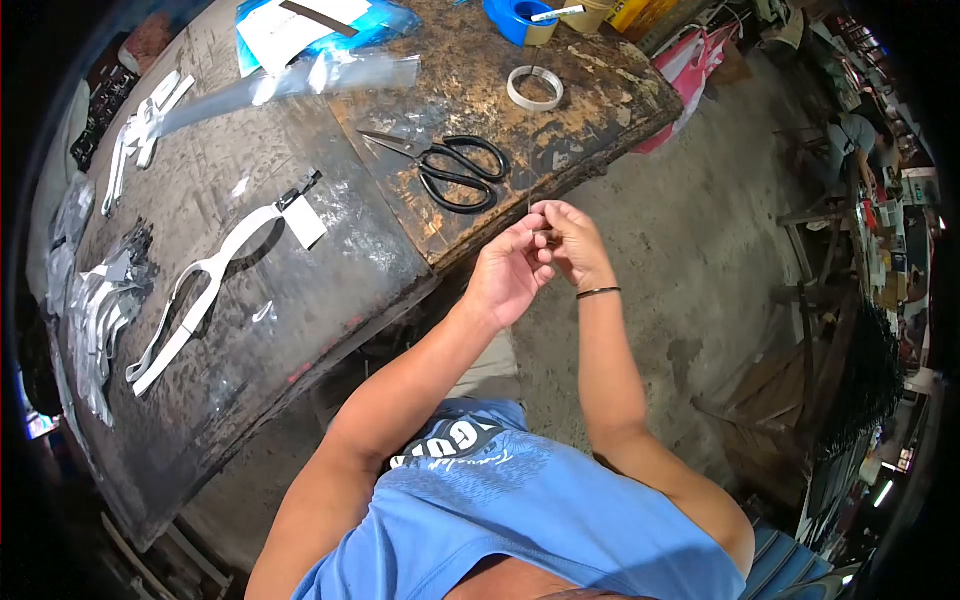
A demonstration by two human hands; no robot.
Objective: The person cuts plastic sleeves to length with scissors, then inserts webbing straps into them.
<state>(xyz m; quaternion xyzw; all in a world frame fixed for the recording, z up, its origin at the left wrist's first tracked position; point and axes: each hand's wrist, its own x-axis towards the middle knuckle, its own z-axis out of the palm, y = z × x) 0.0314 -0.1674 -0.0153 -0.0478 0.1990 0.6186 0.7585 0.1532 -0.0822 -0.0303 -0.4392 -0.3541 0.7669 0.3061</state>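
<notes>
Just off the front edge of the worn table, my left hand (508, 272) and my right hand (574, 245) meet, fingertips pinched close together. A thin dark strand seems to rise from the fingertips toward the table; what the fingers hold is too small to make out. Black-handled scissors (462, 172) lie nearest to my hands, blades pointing left. Behind them rests a roll of whitish tape (535, 89). Farther left, a white strap (205, 265) with a black clip and a white tag lies looped on the dark tabletop (330, 270).
Clear plastic sleeves (300, 85), a blue plastic packet (375, 22) and more white straps (150, 115) occupy the table's back left. A bundle of straps (100, 310) lies at the far left. A blue tape dispenser (520, 20) stands behind. Another person (855, 135) is at right.
</notes>
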